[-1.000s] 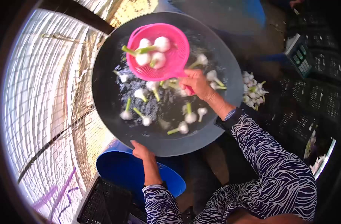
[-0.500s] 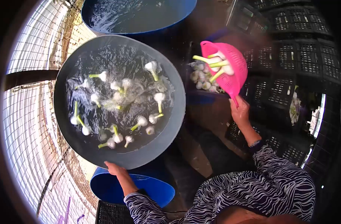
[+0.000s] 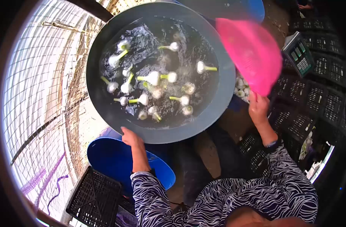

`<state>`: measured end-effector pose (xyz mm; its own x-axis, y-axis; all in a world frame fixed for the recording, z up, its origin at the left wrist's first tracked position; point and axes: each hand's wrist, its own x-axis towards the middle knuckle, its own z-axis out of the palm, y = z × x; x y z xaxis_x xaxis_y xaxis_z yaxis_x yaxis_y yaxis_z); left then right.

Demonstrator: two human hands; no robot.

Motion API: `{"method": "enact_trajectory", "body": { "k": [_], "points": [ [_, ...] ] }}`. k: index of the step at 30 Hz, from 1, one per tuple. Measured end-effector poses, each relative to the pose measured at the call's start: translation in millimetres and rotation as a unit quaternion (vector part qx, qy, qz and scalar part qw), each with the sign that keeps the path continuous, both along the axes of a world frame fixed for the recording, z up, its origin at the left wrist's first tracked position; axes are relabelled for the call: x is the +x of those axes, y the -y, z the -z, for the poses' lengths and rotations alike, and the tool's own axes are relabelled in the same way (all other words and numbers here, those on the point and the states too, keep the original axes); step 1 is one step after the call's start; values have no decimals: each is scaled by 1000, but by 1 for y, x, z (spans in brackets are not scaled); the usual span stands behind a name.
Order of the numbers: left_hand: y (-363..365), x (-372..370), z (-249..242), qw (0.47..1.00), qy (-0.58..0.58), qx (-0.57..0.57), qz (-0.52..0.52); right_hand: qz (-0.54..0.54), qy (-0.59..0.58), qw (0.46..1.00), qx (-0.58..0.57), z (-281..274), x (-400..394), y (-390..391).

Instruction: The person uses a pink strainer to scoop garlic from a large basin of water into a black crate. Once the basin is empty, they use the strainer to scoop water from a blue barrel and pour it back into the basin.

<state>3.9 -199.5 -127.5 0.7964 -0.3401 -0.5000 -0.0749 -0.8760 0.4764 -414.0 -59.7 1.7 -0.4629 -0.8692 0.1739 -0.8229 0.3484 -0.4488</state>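
Observation:
A large grey basin (image 3: 101,79) of rippling water holds several garlic bulbs (image 3: 153,78) with short green stems, floating or just under the surface. My left hand (image 3: 133,138) grips the basin's near rim, thumb over the edge. In my right hand (image 3: 258,108) is the handle of a pink plastic colander (image 3: 250,53), fingers wrapped round it. The colander hangs tilted beside the basin's right rim, smeared by motion, and I cannot see whether anything is in it. Below it, partly hidden, lies a heap of garlic bulbs (image 3: 241,89).
Under my left arm stands a blue tub (image 3: 105,155), with a black plastic crate (image 3: 93,198) beside it. Another blue tub (image 3: 256,9) is behind the basin. Black crates (image 3: 324,96) and a digital scale (image 3: 298,55) stand at the right. Wire mesh (image 3: 40,94) runs along the left.
The colander has turned, so the garlic seen inside it is now out of sight. My view has shifted, placing the basin higher and farther right. My left hand still grips the rim.

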Motion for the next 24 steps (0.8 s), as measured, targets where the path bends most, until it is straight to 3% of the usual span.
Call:
{"method": "enact_trajectory", "body": {
  "k": [2,7,10,15,16,19,20,23,24],
  "points": [
    [-2,2,1,1000,-17,2,-2,-109,5,994,12,9,18,80],
    [-2,6,7,1000,8,24,-4,-107,-104,949,277,91,38,185],
    [-6,9,11,999,18,30,18,-89,-71,916,384,112,59,189],
    [-16,11,26,997,54,1,63,24,166,897,410,175,114,164],
    [-15,9,24,997,41,-11,57,-25,130,916,379,226,112,146],
    [-20,9,27,998,16,-26,48,-28,72,890,449,230,145,157],
    [-21,10,30,998,9,-26,48,-99,43,843,526,228,149,167],
    [-21,7,22,998,-30,-33,36,-210,-11,845,491,268,151,168],
    [-19,5,18,997,-57,-43,21,100,279,892,342,290,163,153]
  ]
}}
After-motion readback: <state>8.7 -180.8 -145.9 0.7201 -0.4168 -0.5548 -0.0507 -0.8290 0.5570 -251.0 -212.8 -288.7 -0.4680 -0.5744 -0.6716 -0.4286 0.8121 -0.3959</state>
